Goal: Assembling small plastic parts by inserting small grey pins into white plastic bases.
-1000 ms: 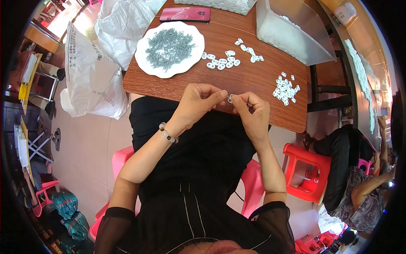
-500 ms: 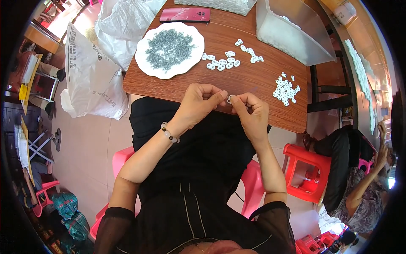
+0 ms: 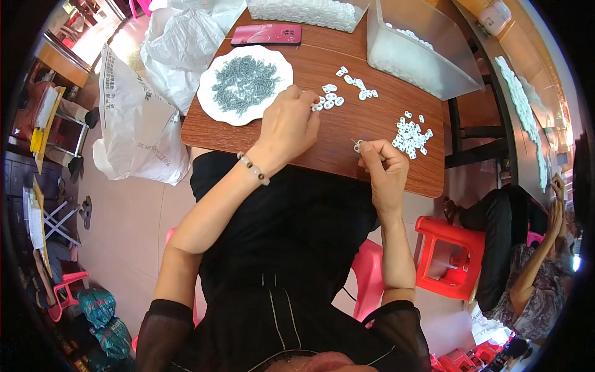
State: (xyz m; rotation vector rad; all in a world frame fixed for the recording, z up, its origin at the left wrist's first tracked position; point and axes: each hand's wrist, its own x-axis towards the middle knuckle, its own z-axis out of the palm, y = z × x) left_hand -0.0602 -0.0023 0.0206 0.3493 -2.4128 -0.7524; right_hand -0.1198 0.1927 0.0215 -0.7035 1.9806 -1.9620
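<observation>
My left hand (image 3: 289, 126), a beaded bracelet at its wrist, reaches over the table. Its curled fingertips are at a loose group of small white oval two-hole pieces (image 3: 330, 97), and whatever they pinch is hidden. Lower and to the right, my right hand (image 3: 386, 166) pinches one white two-hole piece (image 3: 357, 146) between thumb and fingers, with a thin bit sticking up from it. Beside my left hand stands a white scalloped plate (image 3: 209, 106) heaped with short grey pins (image 3: 245, 84). A denser pile of white two-hole pieces (image 3: 411, 136) lies beyond my right hand.
A pink phone (image 3: 266, 35) lies at the table's far left. Clear bins (image 3: 421, 65) of white pieces stand along the far side. White sacks (image 3: 139, 124) are on the floor at left, a red stool (image 3: 449, 257) at right. Another person's arm (image 3: 539, 260) shows far right.
My left hand has moved away from my right, up to the loose white pieces. My right hand has shifted slightly right and down, still pinching its piece.
</observation>
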